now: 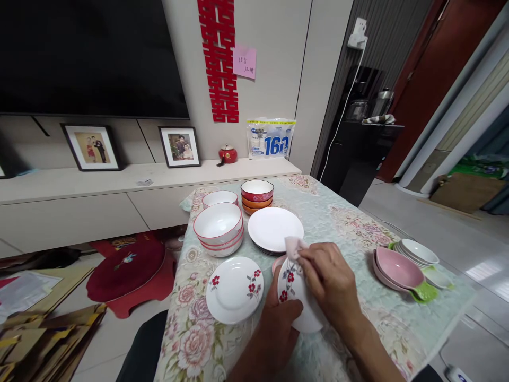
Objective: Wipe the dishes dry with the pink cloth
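Observation:
My left hand grips the lower left edge of a white plate with red flowers, thumb on its face. The plate is tilted above the table. Pinched in my right hand is a pale pink cloth, held against the plate's upper rim. To the left a similar flowered plate lies flat on the tablecloth. Just beyond my hands sits a large white plate on top of a dark-edged one. Part of a pink dish shows behind the held plate, mostly hidden.
Red-rimmed white bowls are stacked at left, with red and orange bowls behind. Pink leaf-shaped dishes and small white bowls stand near the right edge. A floral tablecloth covers the table; a red stool is left of it.

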Demonstrator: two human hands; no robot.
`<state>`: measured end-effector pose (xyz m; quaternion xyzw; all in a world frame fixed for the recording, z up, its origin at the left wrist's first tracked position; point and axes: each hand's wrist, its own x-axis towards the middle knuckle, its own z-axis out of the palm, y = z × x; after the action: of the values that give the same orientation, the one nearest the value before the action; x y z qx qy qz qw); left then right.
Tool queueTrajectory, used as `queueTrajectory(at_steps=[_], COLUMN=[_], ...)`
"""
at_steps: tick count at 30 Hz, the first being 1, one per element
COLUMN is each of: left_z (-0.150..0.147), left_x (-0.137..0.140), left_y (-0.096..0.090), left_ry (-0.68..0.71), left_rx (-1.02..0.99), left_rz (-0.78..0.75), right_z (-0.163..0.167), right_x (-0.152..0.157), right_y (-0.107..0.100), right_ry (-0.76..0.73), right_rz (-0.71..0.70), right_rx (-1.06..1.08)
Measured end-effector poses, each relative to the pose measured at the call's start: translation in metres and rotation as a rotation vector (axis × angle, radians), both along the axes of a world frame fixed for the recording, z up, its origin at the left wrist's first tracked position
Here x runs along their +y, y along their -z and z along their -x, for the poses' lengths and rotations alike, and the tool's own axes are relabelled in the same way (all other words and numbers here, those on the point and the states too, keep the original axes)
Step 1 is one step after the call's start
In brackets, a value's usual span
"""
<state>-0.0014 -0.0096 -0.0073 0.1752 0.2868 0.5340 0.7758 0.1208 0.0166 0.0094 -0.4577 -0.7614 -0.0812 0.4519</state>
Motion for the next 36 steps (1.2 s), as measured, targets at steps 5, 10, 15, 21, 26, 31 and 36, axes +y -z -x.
queueTrajectory(at_steps=[5, 10, 15, 21, 26, 31, 36], left_z=[0.002, 0.006, 0.002, 0.001, 0.007, 0.006, 0.001], left_x=[0.002, 0.005, 0.002, 0.003, 0.008, 0.007, 0.003], left_y=[-0.001, 0.003, 0.010, 0.017, 0.012, 0.009, 0.011], left_ry=[-0.090, -0.146, -0.017, -0.071, -0.195, -0.236, -0.139], left_rx=[-0.035, -0.068, -0.134, -0.086, -0.044, 0.037, -0.060], left_rz=[-0.020, -0.049, -0.084, -0.068, -0.078, -0.035, -0.048], right_z=[-0.018, -0.001, 0.007, -0.015, -0.009, -0.008, -0.014], right_x=[0.008, -0.004, -0.006, 0.001, -0.008, -0.008, 0.002], right_y=[0.011, 0.011, 0.001, 0.005, 0.004, 0.000, 0.009], right_ry=[0.239, 0.203, -0.068, 0.223, 0.147, 0.134, 0.335], right_rz=[0.073, 0.287, 0.266, 0.225, 0.547, 0.582, 0.289], right_rx=[-0.073, -0.179, -0.059, -0.070, -0.203, -0.261, -0.185])
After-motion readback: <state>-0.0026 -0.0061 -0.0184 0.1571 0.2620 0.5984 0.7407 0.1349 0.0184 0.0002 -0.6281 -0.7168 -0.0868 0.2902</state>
